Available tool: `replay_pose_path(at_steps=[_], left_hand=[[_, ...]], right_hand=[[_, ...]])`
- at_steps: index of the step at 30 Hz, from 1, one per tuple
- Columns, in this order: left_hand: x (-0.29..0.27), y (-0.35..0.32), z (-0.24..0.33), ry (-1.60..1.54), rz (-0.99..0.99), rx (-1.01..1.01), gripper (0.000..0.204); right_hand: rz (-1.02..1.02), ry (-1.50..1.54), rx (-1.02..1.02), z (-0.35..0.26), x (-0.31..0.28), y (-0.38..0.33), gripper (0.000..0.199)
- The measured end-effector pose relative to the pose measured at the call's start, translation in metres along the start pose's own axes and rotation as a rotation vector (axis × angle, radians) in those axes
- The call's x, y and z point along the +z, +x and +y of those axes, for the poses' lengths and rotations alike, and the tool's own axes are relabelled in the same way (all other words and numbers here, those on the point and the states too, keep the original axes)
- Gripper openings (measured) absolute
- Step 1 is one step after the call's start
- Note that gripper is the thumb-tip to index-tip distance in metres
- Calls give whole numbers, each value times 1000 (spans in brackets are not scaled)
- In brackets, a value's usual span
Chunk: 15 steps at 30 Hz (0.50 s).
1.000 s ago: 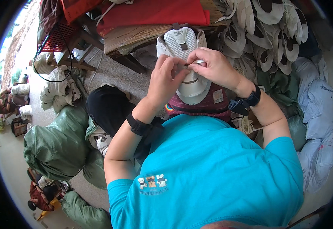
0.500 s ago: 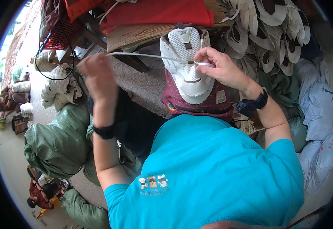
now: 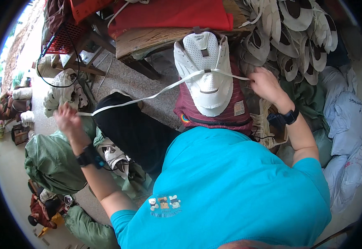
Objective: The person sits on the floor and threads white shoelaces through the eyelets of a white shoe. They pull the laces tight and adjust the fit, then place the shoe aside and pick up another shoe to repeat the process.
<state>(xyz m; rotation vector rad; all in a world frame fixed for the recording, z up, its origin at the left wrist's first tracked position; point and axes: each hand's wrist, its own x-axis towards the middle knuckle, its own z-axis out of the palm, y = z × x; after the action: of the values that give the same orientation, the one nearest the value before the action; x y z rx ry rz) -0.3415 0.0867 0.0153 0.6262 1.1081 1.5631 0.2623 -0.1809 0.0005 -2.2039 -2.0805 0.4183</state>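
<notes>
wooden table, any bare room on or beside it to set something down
The wooden table has a narrow bare strip between red cloth and near edge; speckled floor shows under the white lace, between black trouser leg and maroon cloth. Piled shoe uppers crowd the table's right.

The person wears a loose turquoise short-sleeved T-shirt (image 3: 239,186) with a small chest print (image 3: 164,203) of three cartoon bears above dark lettering, black trousers (image 3: 137,133), and a black wristband on each wrist, left (image 3: 88,157) and right (image 3: 289,117), a thin dark cable (image 3: 114,169) showing near the left one.
</notes>
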Motion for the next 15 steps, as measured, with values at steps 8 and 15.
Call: replay_pose_path(at_steps=[8, 15], left_hand=[[192, -180, -109, 331, -771, -132, 26], [203, -216, -143, 442, -839, -229, 19]], right_hand=[[156, 1886, 833, 92, 43, 12, 35], [677, 2248, 1095, 266, 102, -70, 25]])
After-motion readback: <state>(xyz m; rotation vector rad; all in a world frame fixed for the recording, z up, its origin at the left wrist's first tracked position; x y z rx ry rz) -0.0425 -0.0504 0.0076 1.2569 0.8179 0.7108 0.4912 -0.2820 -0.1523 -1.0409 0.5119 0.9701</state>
